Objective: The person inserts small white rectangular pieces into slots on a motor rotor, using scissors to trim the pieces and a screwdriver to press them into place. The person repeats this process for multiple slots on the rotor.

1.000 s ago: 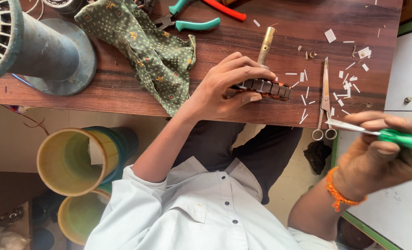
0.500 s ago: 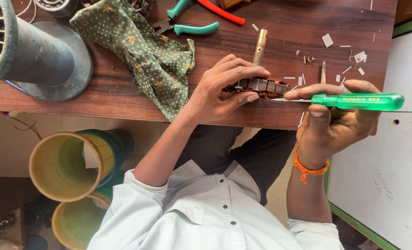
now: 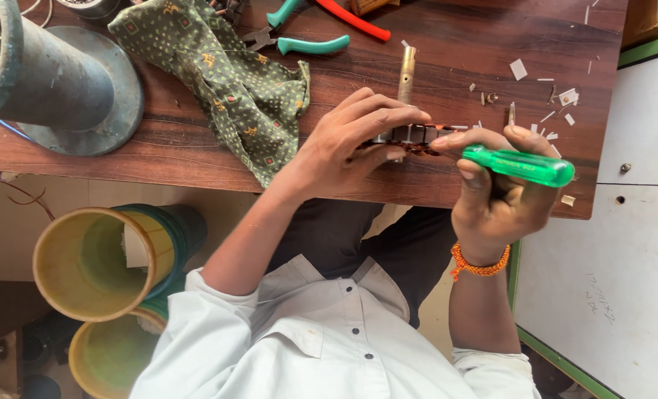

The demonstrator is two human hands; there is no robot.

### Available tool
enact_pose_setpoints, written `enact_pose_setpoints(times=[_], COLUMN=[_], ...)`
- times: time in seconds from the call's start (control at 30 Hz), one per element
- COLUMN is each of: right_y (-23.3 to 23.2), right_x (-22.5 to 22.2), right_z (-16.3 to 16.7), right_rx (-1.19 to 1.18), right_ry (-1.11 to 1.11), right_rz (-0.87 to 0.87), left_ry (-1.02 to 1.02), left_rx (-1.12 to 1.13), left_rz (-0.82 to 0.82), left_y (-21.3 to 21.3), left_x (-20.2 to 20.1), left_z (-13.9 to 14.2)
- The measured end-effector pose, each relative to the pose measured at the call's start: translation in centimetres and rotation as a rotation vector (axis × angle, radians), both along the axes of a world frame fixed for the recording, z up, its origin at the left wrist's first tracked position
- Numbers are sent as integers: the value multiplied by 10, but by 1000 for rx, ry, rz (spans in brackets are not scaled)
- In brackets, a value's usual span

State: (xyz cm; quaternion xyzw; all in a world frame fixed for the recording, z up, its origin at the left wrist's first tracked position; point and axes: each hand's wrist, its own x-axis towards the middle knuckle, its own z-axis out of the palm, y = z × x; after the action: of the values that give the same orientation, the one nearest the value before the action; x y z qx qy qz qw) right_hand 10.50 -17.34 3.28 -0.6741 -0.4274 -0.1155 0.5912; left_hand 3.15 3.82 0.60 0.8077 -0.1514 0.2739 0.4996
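Green cloth (image 3: 225, 81) (crumpled) beside left hand (image 3: 343, 148)

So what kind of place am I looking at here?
Probably a small electrical repair workshop: a wooden bench with pliers, a green-handled screwdriver in the right hand, a slotted wound part under the left hand, and insulation scraps.

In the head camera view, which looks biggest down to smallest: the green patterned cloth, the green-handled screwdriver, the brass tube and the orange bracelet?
Largest to smallest as they look:
1. Green patterned cloth
2. Green-handled screwdriver
3. Brass tube and orange bracelet: they look about alike, and the wrist hides part of the bracelet, so I won't rank them.
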Motion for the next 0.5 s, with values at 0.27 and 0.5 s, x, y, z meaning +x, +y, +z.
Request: enact_pose_setpoints(times=[0.27, 0.5], right_y=[8, 1], right_x=[1, 11], right_z=[-12, -32], right_rx=[79, 226], right_ry=[35, -122], right_rz=[44, 137], left_ry=[65, 152], left_rx=[146, 158], left_rz=[91, 148], left_y=[-9, -28], left_x=[-1, 3], left_z=[22, 14])
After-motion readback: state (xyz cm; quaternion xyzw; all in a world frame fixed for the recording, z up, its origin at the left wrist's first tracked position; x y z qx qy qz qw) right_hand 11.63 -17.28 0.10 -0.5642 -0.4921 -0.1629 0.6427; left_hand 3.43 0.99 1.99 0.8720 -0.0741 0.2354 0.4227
